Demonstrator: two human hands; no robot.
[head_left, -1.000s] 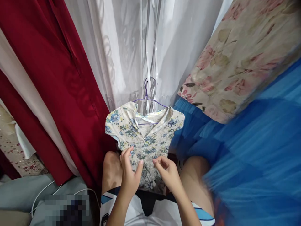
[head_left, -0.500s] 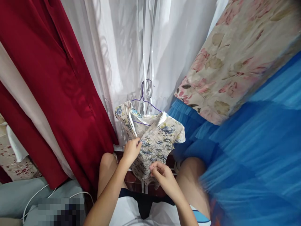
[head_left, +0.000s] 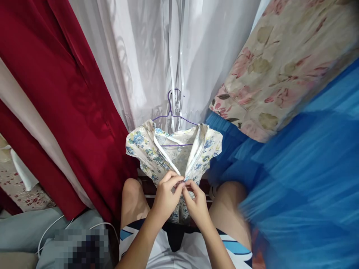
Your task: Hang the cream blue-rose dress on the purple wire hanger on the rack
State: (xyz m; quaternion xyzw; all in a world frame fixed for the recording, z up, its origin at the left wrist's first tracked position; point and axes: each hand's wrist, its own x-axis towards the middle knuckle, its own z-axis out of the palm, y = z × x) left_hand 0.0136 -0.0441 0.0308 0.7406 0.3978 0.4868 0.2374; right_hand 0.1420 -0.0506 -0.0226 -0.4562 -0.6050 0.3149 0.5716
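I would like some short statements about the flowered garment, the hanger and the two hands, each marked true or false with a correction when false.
1. The floral garment hangs on a purple wire hanger. True.
2. Only the left hand touches the garment. False: the right hand also pinches it, and both meet at the front opening.
3. The garment's front is open at the neck, with its white edges forming a V. True.
4. A green curtain hangs to the left of the garment. False: the red curtain is there, and a white curtain hangs behind the hanger.
5. Blue fabric lies to the right of the garment. True.
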